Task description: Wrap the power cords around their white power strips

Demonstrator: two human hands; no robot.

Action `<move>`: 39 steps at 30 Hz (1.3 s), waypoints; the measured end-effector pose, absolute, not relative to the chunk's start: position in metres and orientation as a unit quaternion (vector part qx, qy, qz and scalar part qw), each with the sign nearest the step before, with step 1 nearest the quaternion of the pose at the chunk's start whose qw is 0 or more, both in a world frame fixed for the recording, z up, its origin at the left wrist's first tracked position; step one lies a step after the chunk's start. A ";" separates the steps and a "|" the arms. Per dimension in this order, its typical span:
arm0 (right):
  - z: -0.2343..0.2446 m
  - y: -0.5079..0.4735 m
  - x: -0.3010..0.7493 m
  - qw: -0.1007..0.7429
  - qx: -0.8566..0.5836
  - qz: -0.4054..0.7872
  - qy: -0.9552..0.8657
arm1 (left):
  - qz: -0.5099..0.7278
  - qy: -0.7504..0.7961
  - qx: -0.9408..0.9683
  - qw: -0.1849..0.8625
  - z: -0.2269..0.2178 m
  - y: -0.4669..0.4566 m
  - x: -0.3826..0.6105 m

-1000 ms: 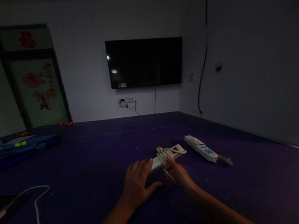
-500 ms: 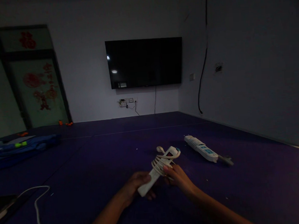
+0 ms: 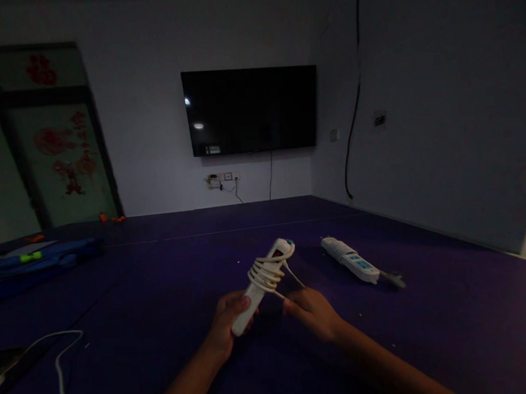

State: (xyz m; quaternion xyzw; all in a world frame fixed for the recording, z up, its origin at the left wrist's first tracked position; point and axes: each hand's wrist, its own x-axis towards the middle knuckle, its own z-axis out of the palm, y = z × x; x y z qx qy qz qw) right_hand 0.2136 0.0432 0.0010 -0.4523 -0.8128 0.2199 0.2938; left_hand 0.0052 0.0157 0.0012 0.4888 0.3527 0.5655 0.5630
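My left hand [image 3: 223, 327] is closed round the lower end of a white power strip [image 3: 253, 296], which is tilted with its far end up and to the right. Several turns of its white cord [image 3: 263, 275] wrap round the strip's upper half. To the right, my right hand [image 3: 315, 312] pinches a length of that cord, drawn out from the coil. The cord's plug cannot be made out. A second power strip [image 3: 361, 263], white with blue sockets and its own cord wound on, lies on the purple surface beyond my right hand.
The purple surface [image 3: 195, 256] spreads to the walls. Blue fabric [image 3: 69, 252] lies at the left, with a white cable [image 3: 59, 367] and a dark object [image 3: 4, 364] nearer. A television [image 3: 252, 110] hangs ahead; a black cable [image 3: 352, 130] hangs along the right wall.
The power strip has moved up and left in my left hand. My right hand has come off the coil and now holds a stretch of cord away from the strip.
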 end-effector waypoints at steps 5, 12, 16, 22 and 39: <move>0.010 0.044 0.212 0.224 -0.494 0.055 -0.838 | 0.591 0.343 0.491 0.540 0.003 0.020 0.002; 0.017 0.044 0.211 0.172 -0.543 -0.015 -0.822 | 0.614 0.368 0.488 0.500 0.006 0.018 0.006; 0.018 0.039 0.207 0.174 -0.538 -0.026 -0.824 | 0.645 0.410 0.462 0.449 0.004 0.019 0.008; 0.013 0.037 0.203 0.164 -0.519 0.005 -0.839 | 0.603 0.482 0.549 0.322 -0.001 0.023 0.004; 0.018 0.032 0.201 0.134 -0.542 -0.028 -0.829 | 0.350 0.626 0.689 -0.099 -0.005 0.028 -0.006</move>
